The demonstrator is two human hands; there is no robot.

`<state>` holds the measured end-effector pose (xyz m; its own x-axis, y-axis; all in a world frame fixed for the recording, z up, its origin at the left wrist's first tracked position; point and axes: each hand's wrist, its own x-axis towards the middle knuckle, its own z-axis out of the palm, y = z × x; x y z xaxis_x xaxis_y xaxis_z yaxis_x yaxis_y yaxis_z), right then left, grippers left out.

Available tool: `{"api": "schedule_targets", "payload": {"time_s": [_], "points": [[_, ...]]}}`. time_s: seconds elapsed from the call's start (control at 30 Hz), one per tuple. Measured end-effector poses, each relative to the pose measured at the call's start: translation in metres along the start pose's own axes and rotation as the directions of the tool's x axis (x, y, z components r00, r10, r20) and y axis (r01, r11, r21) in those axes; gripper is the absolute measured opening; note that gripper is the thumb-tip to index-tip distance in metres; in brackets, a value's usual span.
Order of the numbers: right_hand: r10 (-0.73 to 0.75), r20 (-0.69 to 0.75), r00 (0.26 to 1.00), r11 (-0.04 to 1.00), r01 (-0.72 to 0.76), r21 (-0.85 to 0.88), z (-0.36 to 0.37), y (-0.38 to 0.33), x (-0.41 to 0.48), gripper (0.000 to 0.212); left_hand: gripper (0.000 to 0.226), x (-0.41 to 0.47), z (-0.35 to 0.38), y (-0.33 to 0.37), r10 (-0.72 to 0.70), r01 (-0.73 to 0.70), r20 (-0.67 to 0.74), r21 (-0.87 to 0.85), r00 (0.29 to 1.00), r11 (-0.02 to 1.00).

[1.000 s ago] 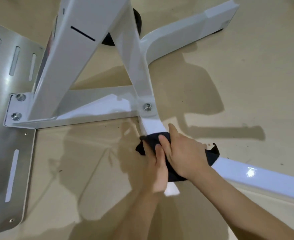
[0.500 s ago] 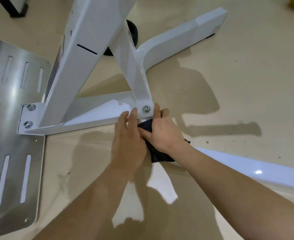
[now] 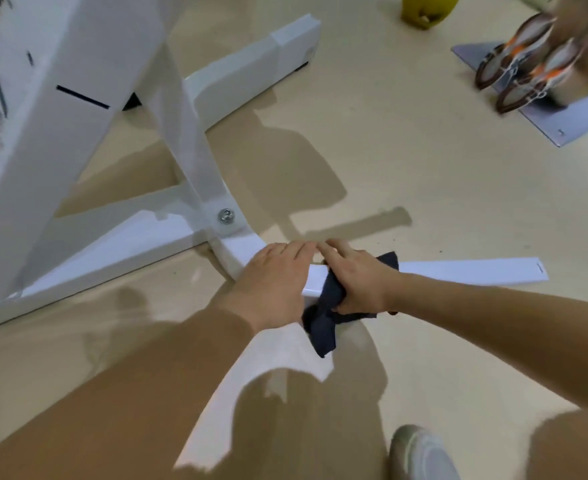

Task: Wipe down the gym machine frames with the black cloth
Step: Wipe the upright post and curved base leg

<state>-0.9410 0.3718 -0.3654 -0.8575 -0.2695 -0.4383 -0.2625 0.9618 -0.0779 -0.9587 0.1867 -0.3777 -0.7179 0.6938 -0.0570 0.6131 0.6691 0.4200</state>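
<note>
Black cloth (image 3: 323, 327) is bunched up on the low white bar (image 3: 458, 270) of the gym machine frame, and one end hangs down toward the floor. My right hand (image 3: 358, 278) grips the cloth and holds it on the bar. My left hand (image 3: 275, 282) lies flat on the same bar, just beside my right hand, and holds nothing. Our fingertips nearly touch. A silver bolt (image 3: 226, 216) sits near, where the bars meet. Two brown shoes (image 3: 507, 60) stand well apart from me.
</note>
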Motion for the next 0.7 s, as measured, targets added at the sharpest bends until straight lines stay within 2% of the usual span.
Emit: {"api": "schedule_targets", "payload": {"time_s": [0.07, 0.13, 0.2, 0.3, 0.37, 0.43, 0.5, 0.6, 0.7], "points": [[-0.153, -0.04, 0.987, 0.986, 0.155, 0.055, -0.005, -0.028, 0.021, 0.088, 0.083, -0.004, -0.011, -0.007, -0.059, 0.055, -0.012, -0.234, 0.998, 0.971], [-0.245, -0.159, 0.956, 0.959, 0.263, 0.104, -0.006, -0.052, 0.044, 0.084, 0.082, -0.005, -0.021, -0.018, -0.223, 0.184, -0.084, -0.331, 0.971, 0.926], [-0.2, -0.252, 0.947, 0.966, 0.234, 0.111, 0.0, -0.069, 0.058, 0.089, 0.079, -0.008, -0.025, -0.026, -0.307, 0.248, -0.189, -0.279, 0.933, 0.928], [-0.018, -0.33, 0.944, 0.998, 0.038, 0.054, 0.019, -0.067, 0.055, 0.078, 0.076, -0.02, -0.012, -0.018, -0.107, 0.081, -0.212, -0.126, 0.971, 0.989], [-0.009, -0.321, 0.947, 1.0, 0.017, 0.021, 0.026, -0.053, 0.041, 0.069, 0.083, -0.026, 0.001, -0.004, -0.036, 0.041, -0.08, 0.055, 0.996, 0.998], [-0.047, -0.31, 0.95, 0.998, 0.056, 0.023, 0.025, -0.03, 0.023, 0.068, 0.089, -0.02, 0.011, 0.011, -0.138, 0.119, 0.083, 0.2, 0.987, 0.973], [-0.091, -0.301, 0.949, 0.996, 0.085, -0.035, 0.027, 0.003, 0.005, 0.072, 0.089, -0.006, 0.021, 0.033, -0.177, 0.146, 0.119, 0.227, 0.977, 0.963], [-0.102, -0.247, 0.964, 0.994, 0.091, -0.056, 0.033, 0.068, -0.025, 0.078, 0.085, 0.024, 0.038, 0.076, -0.103, 0.079, 0.105, 0.213, 0.989, 0.974], [0.001, -0.201, 0.98, 1.0, 0.001, 0.011, 0.036, 0.146, -0.064, 0.086, 0.079, 0.052, 0.059, 0.121, -0.073, 0.05, 0.094, 0.223, 0.993, 0.973]]}}
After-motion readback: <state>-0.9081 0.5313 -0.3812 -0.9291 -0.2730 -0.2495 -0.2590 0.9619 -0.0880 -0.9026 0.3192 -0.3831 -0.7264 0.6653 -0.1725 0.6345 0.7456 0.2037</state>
